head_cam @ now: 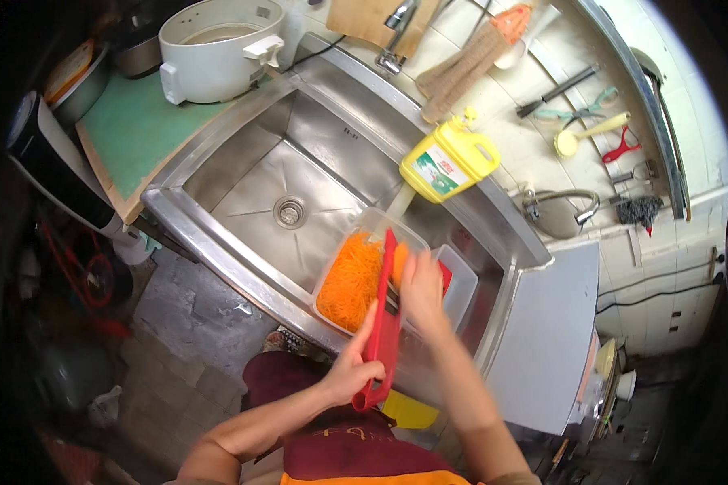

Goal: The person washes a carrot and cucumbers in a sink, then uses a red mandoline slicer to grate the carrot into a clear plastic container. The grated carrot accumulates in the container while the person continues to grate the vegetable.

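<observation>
My left hand grips the lower end of a red mandoline grater, which stands tilted over a clear plastic container. Shredded carrot is heaped inside that container, to the left of the grater. Against the grater's right face, my right hand holds a piece of carrot; the hand is slightly blurred and hides part of the piece. Behind it, a second translucent container holds something red, mostly covered by the hand.
Both containers are at the right side of a stainless steel sink. A yellow jug stands at its back edge, near a faucet. A white cooker body rests on the green board. A grey panel adjoins the sink's right.
</observation>
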{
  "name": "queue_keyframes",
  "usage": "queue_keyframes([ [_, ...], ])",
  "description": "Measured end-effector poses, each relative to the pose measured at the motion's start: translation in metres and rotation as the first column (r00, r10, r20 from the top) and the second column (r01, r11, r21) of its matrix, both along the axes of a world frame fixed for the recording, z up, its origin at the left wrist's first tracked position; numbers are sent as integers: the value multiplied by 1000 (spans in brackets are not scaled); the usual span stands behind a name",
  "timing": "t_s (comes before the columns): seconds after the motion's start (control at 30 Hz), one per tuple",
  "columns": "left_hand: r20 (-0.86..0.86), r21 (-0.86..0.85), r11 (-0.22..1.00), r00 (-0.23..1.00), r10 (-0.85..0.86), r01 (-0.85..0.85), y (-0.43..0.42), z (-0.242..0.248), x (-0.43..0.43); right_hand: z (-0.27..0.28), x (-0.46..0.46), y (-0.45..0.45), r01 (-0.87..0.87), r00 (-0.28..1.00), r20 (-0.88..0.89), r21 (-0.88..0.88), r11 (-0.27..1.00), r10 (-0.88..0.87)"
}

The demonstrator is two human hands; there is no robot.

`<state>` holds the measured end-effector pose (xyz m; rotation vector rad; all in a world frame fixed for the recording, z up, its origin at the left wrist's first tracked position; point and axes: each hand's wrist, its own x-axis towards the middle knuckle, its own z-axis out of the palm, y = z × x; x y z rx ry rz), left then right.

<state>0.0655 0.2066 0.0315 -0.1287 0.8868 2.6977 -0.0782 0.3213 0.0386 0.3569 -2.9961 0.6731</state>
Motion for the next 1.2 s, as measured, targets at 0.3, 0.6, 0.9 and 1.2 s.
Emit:
queue_keyframes([
  [0.3, 21, 6, 1000, 1000, -2, 2, 3, 1, 5, -6, -1, -1, 7, 1000, 29, 33, 999, -8],
  [0.6, 52, 28, 999, 999, 13, -15, 0, 0, 5, -3, -8, -4, -1, 999, -36, -4, 1000, 1],
  [0.9, 56, 51, 999, 998, -16, 13, -4, 14, 1, -4, -14, -7, 37, 994, -103, -28, 999, -40],
  [1.2, 23, -2, 1000, 999, -22, 22, -3, 3, 6, -8, -5, -5, -9, 993, -114, 24, 1000, 12],
])
